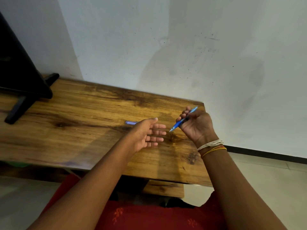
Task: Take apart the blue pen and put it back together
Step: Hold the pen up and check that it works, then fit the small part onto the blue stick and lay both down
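A black stand (pixel 18 103) sits at the far left of the wooden table (pixel 79 117). A small purple piece (pixel 131 122) lies on the table just beyond the left hand (pixel 147 135), which hovers palm up, fingers spread, its grip released and empty. To the right, the right hand (pixel 195 125), threads (pixel 211 146) tied at the wrist, is raised with its grip clenched around the blue pen (pixel 183 119), tip pointing down-left toward the left fingers.
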